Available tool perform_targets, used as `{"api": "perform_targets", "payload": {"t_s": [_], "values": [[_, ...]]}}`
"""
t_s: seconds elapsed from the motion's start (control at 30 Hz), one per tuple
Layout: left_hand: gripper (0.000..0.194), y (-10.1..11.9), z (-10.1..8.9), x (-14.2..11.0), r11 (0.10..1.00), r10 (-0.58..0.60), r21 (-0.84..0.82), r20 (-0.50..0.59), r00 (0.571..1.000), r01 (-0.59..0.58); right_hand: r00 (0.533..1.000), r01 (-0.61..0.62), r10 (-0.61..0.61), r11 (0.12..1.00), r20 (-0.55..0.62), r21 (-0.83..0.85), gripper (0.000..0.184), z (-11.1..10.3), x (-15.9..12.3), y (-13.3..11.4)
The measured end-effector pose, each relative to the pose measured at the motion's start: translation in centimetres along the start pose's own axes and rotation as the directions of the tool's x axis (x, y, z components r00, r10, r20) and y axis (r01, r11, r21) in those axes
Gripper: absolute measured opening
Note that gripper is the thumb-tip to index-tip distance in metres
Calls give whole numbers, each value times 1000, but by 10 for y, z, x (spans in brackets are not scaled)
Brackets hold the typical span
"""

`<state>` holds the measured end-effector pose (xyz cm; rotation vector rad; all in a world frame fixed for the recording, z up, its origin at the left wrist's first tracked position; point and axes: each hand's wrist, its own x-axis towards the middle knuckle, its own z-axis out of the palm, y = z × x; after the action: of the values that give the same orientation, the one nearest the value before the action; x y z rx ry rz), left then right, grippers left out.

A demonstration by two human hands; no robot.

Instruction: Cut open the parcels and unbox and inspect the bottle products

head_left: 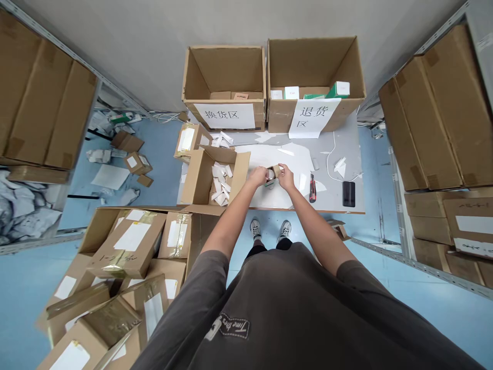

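Both hands are at a small brown cardboard box [276, 169] above the white sheet on the table. My left hand [261, 176] has its fingers closed at the box's left side, by something pale in its opening that is too small to name. The fingers of my right hand [285, 177] pinch the right edge of the same box. To the right of my hands lies a red and black utility knife [313, 189]. On the left, an open carton [197, 177] holds several white folded paper pieces [221, 184].
Two large open boxes with paper signs, a left one [224, 72] and a right one [314, 61], line the table's back. A black phone [348, 194] lies at right. Taped parcels [127, 241] fill a big carton at lower left. Shelves with cartons [427, 118] flank both sides.
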<state>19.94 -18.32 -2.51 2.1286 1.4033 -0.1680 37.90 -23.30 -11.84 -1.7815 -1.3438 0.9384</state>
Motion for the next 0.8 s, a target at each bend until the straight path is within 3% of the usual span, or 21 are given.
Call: {"api": "perform_targets", "payload": {"t_s": [0.1, 0.23, 0.4, 0.53, 0.6, 0.73, 0.8], "values": [[17, -2, 0, -5, 999, 44, -23, 21, 999, -43, 996, -79, 80, 997, -48, 22, 51, -1, -2, -3], [13, -12, 7, -11, 980, 136, -132, -106, 985, -149, 991, -117, 121, 991, -59, 67, 48, 0, -5, -6], [9, -15, 21, -17, 954, -14, -294, -225, 974, -54, 985, -139, 151, 982, -85, 124, 42, 4, -9, -10], [8, -14, 29, -28, 952, 9, -291, -296, 955, -100, 985, -135, 147, 983, -91, 123, 43, 1, -11, -14], [27, -14, 32, -32, 941, 26, -311, -327, 945, -134, 984, -142, 151, 984, -90, 104, 45, -2, -13, -16], [95, -16, 39, -28, 917, -2, -381, -294, 956, -115, 988, -134, 142, 983, -57, 128, 45, -5, -16, -20], [100, -16, 43, -22, 903, -58, -426, -260, 964, -60, 996, -86, 90, 985, -16, 148, 43, -7, -19, -21]]}}
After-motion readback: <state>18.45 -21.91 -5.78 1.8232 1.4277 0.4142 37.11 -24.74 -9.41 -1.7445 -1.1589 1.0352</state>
